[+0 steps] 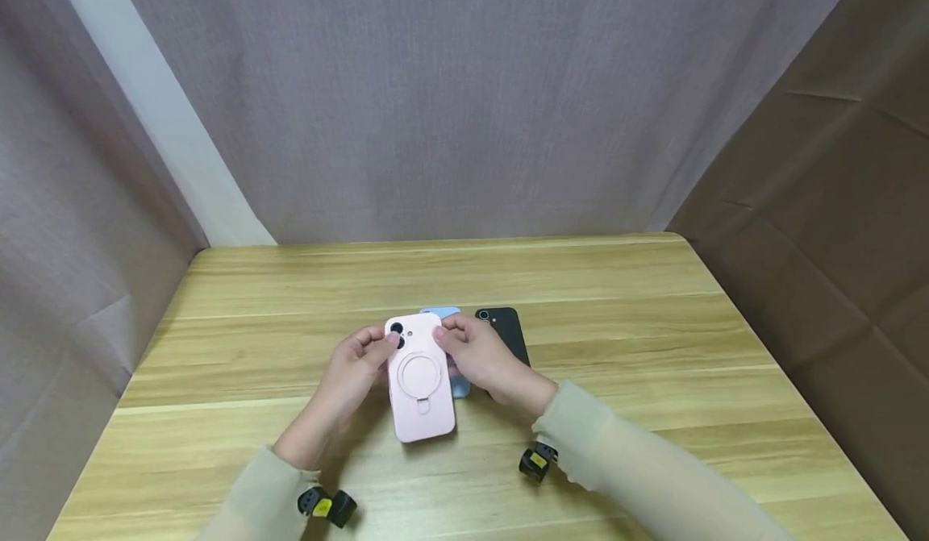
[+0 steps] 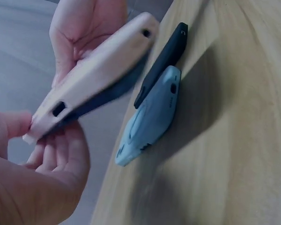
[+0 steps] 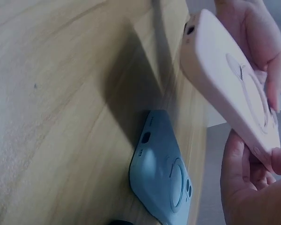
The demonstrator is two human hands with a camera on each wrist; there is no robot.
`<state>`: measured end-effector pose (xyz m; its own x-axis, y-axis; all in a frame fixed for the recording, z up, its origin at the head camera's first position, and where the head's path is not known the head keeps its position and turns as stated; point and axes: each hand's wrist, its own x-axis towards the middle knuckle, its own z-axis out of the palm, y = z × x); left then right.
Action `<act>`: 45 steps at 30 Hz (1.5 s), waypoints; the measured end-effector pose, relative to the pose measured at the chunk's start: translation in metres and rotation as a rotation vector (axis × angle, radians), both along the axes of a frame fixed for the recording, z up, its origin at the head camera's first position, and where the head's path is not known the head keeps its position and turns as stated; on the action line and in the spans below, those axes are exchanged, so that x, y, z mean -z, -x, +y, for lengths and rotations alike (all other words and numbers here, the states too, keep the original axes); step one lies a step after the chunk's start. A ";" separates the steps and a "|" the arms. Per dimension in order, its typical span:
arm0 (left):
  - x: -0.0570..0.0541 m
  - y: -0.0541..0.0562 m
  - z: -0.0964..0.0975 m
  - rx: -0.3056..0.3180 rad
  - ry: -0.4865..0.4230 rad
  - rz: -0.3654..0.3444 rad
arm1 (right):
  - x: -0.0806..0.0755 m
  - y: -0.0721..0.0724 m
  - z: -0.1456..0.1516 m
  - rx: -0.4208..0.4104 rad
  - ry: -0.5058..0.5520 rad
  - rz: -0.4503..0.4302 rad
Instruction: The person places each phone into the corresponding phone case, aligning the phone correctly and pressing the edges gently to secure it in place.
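Both hands hold a pink phone case up off the table, its back with a ring stand and two camera lenses facing up. A dark, flat face, seemingly a phone screen, shows on its underside in the left wrist view. My left hand pinches the upper left corner, thumb beside the lenses. At the upper right corner my right hand grips the edge with thumb on top. Behind and below lies a light blue phone case with a similar ring, partly covered in the head view. A black phone case lies right of it.
The wooden table has grey curtains behind it and a brown cloth along the right. Small black cameras with yellow labels are strapped at both wrists.
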<state>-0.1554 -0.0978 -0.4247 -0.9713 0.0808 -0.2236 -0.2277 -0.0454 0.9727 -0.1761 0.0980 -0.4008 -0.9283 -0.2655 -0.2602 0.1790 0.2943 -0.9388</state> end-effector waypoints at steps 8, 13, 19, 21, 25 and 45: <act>0.009 -0.006 0.001 0.104 -0.011 -0.057 | 0.000 0.004 0.001 0.076 0.037 0.003; 0.010 -0.007 0.002 0.051 -0.012 -0.037 | -0.001 0.003 0.001 0.070 0.042 -0.006; 0.010 -0.007 0.002 0.039 -0.050 -0.023 | 0.000 0.004 0.001 0.040 0.039 -0.019; 0.010 -0.007 0.002 0.041 -0.059 -0.024 | 0.001 0.004 0.001 0.029 0.039 -0.024; 0.011 -0.007 0.002 0.033 -0.073 -0.036 | 0.003 0.004 0.001 0.016 0.039 -0.034; 0.006 -0.001 0.004 -0.028 0.011 0.025 | 0.012 -0.003 -0.002 -0.099 -0.023 0.040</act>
